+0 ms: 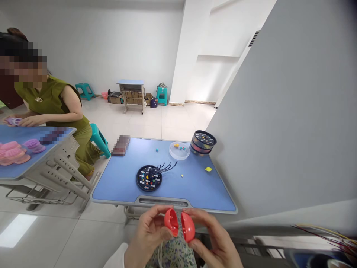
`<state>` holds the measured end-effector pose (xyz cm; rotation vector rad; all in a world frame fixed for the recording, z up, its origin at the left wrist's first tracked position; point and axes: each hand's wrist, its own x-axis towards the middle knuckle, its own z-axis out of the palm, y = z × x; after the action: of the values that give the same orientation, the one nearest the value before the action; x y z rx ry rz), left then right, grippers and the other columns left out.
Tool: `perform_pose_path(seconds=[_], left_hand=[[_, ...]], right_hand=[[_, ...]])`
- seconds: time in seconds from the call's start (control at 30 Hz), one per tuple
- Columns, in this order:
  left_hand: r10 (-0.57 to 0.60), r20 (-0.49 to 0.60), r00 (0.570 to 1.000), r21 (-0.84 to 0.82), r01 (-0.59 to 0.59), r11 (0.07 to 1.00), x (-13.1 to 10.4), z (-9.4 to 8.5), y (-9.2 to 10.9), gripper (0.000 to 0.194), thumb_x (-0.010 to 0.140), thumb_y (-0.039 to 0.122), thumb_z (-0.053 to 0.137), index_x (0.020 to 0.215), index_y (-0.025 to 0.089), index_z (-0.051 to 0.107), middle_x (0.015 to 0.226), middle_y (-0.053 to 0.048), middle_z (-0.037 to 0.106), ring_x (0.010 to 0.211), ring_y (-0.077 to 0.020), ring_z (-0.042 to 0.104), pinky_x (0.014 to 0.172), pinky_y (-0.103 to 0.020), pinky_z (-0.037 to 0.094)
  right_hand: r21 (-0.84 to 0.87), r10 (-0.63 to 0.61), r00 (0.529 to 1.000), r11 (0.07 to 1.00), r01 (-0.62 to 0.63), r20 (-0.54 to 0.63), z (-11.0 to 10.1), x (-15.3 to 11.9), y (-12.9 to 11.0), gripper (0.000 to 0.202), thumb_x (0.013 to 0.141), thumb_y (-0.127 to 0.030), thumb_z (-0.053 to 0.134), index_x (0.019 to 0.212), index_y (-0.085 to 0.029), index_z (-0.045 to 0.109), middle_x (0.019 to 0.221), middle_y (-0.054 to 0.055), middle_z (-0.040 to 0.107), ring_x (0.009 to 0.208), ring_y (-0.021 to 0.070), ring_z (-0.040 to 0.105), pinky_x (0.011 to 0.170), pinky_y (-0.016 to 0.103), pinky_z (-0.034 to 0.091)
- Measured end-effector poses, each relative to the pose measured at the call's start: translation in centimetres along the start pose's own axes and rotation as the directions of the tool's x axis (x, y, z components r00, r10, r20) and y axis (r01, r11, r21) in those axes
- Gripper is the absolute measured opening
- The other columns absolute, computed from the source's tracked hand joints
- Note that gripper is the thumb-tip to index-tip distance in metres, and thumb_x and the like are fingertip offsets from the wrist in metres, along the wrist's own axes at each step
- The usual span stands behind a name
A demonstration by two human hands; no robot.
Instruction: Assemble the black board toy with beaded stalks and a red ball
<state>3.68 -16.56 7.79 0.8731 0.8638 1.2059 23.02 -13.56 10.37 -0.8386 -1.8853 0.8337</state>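
Note:
Below the desk's near edge, my left hand (153, 229) pinches one red plastic half shell (171, 222), its hollow side turned to the right. My right hand (210, 236) grips a second red half shell (188, 227), rounded side outward. A narrow gap separates the two halves. Beyond them on the blue desk (119, 186) lies a round black base (149, 186) with printed planets and white labels. Several thin, curved black arms (163, 169) rise from its middle and reach right. A small yellow ball (182, 175) sits right of the base.
A clear round dish (180, 152) holds small coloured pieces. Stacked black-rimmed round containers (203, 142) stand at the back right, near a yellow piece (208, 169) and a grey panel (292, 111). At left, a person (55, 100) works at another desk with pink and purple pieces (12, 152).

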Motion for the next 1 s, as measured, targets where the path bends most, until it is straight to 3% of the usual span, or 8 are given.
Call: perform_pose_path(seconds=[0.2, 0.53, 0.8, 0.9, 1.0], left_hand=[[-0.042, 0.033, 0.999, -0.088, 0.044, 0.995, 0.3, 0.1, 0.0, 0.044, 0.062, 0.047, 0.078, 0.095, 0.018, 0.072, 0.087, -0.007, 0.07, 0.074, -0.0181, 0.06, 0.069, -0.028, 0.047], [-0.05, 0.101, 0.994, -0.134, 0.063, 0.989, 0.3, -0.1, -0.6, 0.044, 0.063, 0.039, 0.08, 0.101, 0.02, 0.071, 0.092, -0.008, 0.07, 0.074, -0.0175, 0.061, 0.068, -0.028, 0.048], [-0.054, 0.076, 0.996, -0.116, 0.063, 0.991, 0.4, -0.2, -0.5, 0.047, 0.062, 0.038, 0.081, 0.105, 0.022, 0.071, 0.091, -0.007, 0.071, 0.075, -0.0185, 0.062, 0.068, -0.029, 0.048], [-0.039, 0.088, 0.995, -0.11, 0.049, 0.993, 0.3, -0.2, -0.7, 0.049, 0.063, 0.039, 0.08, 0.108, 0.023, 0.07, 0.096, -0.008, 0.072, 0.08, -0.0205, 0.062, 0.072, -0.031, 0.048], [-0.024, 0.101, 0.995, -0.121, 0.036, 0.992, 0.3, -0.1, -0.8, 0.051, 0.065, 0.04, 0.079, 0.112, 0.026, 0.068, 0.099, -0.008, 0.071, 0.08, -0.0199, 0.062, 0.074, -0.03, 0.048]], right_hand=[[-0.014, -0.048, 0.996, 0.999, 0.049, 0.075, -0.7, 0.6, -0.5, 0.03, 0.077, -0.027, 0.07, 0.106, -0.028, 0.065, 0.109, 0.011, 0.068, 0.096, 0.0235, 0.067, 0.081, 0.029, 0.056], [-0.052, -0.08, 0.992, 0.995, 0.085, 0.093, -0.4, 1.0, -0.6, 0.026, 0.08, -0.029, 0.067, 0.106, -0.03, 0.067, 0.103, 0.009, 0.07, 0.091, 0.0217, 0.069, 0.076, 0.026, 0.058], [0.0, -0.044, 0.997, 0.999, 0.044, 0.055, -0.7, 0.7, -0.5, 0.031, 0.078, -0.028, 0.07, 0.108, -0.03, 0.066, 0.105, 0.008, 0.069, 0.094, 0.0219, 0.068, 0.08, 0.028, 0.056], [0.057, 0.026, 1.0, 0.998, -0.026, -0.009, -0.8, 0.3, -0.5, 0.042, 0.079, -0.03, 0.069, 0.12, -0.03, 0.059, 0.108, 0.009, 0.069, 0.098, 0.0231, 0.066, 0.087, 0.033, 0.054], [0.151, 0.097, 0.995, 0.984, -0.093, -0.016, -0.9, 0.1, -0.6, 0.038, 0.083, -0.031, 0.064, 0.121, -0.03, 0.058, 0.114, 0.011, 0.067, 0.105, 0.0237, 0.063, 0.09, 0.034, 0.053]])
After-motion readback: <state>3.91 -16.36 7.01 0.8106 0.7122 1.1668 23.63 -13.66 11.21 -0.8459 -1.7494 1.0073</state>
